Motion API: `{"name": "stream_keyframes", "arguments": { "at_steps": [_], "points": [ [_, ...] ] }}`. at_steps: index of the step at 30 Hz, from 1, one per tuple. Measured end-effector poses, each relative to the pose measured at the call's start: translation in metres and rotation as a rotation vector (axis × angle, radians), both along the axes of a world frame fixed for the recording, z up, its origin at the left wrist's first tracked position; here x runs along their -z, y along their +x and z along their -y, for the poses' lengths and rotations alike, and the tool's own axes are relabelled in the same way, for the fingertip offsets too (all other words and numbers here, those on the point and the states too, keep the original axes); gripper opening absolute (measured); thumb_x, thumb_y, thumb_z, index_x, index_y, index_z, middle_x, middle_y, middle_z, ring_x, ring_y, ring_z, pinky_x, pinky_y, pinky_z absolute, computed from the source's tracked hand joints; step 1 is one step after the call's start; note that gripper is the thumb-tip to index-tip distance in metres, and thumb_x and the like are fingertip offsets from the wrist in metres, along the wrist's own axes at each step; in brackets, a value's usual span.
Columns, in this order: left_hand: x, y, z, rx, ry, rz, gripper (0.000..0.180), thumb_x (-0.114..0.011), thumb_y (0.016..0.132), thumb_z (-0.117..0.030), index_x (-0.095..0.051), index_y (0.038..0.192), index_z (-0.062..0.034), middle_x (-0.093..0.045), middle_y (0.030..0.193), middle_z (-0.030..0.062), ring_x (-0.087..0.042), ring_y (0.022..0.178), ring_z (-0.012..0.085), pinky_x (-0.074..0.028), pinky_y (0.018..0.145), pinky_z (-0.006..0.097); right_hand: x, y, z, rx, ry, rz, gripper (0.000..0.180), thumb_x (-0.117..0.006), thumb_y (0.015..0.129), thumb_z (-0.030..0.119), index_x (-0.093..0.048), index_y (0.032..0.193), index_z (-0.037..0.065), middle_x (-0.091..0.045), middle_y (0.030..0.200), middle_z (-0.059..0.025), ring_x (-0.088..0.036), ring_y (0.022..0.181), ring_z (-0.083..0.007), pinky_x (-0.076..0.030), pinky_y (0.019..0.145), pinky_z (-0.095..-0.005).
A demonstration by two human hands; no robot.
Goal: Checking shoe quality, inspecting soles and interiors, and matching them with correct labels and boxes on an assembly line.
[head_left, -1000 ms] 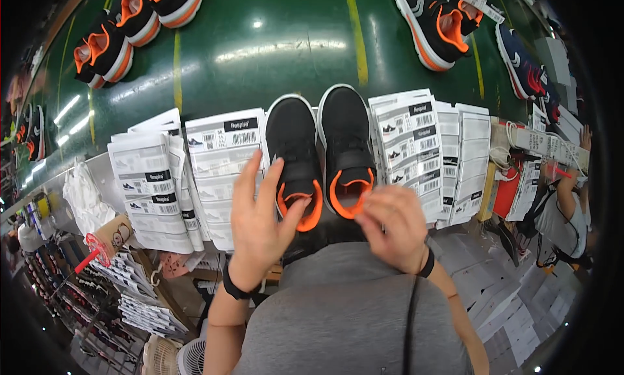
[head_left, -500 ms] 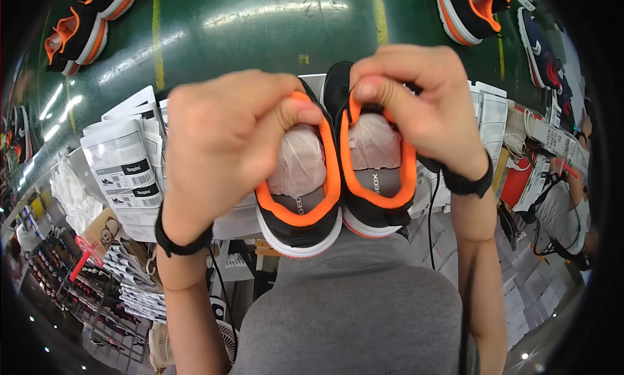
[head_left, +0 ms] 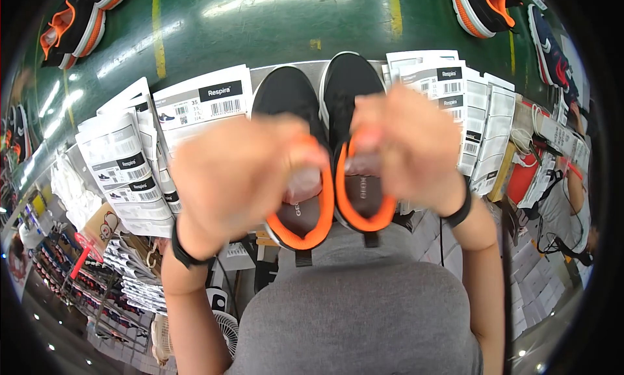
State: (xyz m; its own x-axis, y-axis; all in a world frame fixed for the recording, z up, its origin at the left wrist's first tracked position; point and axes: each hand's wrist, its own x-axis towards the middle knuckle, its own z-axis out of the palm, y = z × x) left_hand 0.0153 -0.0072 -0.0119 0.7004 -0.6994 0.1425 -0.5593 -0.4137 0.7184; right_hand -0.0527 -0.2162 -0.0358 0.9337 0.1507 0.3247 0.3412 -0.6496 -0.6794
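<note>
A pair of black sneakers with orange collar linings lies side by side in front of me, toes pointing away. On the left sneaker [head_left: 286, 92], my left hand [head_left: 231, 173] is closed in a pinch at the orange edge near the tongue. My right hand [head_left: 419, 151] pinches the same area of the right sneaker [head_left: 351, 73]. Both hands are smeared by motion, so the exact finger contact is hard to make out. Crumpled pale paper [head_left: 303, 185] shows inside the left sneaker, and some shows in the right one too. Grey insoles are visible at the heels.
Stacks of printed label sheets flank the sneakers, on the left [head_left: 120, 170] and right [head_left: 448, 82]. Beyond is a green surface [head_left: 260, 37] with yellow lines, carrying more black-orange sneakers [head_left: 84, 27] and a dark blue shoe [head_left: 549, 50]. A white cable [head_left: 523, 140] lies at the right.
Both hands have drawn down toward me while pinching the sneakers. The black toes, earlier mostly behind my hands, now show, and label sheets on both sides are uncovered.
</note>
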Motion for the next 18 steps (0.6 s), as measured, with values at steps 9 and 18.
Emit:
{"name": "stream_keyframes", "arguments": {
  "at_steps": [9, 18],
  "points": [
    [0.014, -0.063, -0.014, -0.059, 0.388, -0.193, 0.084, -0.078, 0.064, -0.006, -0.043, 0.140, -0.0009, -0.046, 0.131, 0.0375, -0.067, 0.082, 0.0431, -0.056, 0.070, 0.039, -0.004, -0.061, -0.006, 0.119, -0.186, -0.396, 0.078, -0.074, 0.060, -0.002, -0.051, 0.135, 0.006, -0.048, 0.136, -0.0293, -0.064, 0.101, -0.0386, -0.056, 0.078, -0.0359],
    [-0.053, -0.021, 0.005, -0.036, 0.190, -0.238, 0.055, -0.067, 0.066, 0.002, -0.058, 0.119, 0.0100, -0.065, 0.080, 0.0263, -0.066, 0.063, 0.0360, -0.052, 0.059, 0.036, -0.066, -0.022, 0.028, 0.043, -0.113, -0.340, 0.051, -0.064, 0.066, -0.003, -0.064, 0.117, -0.001, -0.071, 0.086, -0.0186, -0.070, 0.067, -0.0254, -0.053, 0.061, -0.0277]
  ]
}}
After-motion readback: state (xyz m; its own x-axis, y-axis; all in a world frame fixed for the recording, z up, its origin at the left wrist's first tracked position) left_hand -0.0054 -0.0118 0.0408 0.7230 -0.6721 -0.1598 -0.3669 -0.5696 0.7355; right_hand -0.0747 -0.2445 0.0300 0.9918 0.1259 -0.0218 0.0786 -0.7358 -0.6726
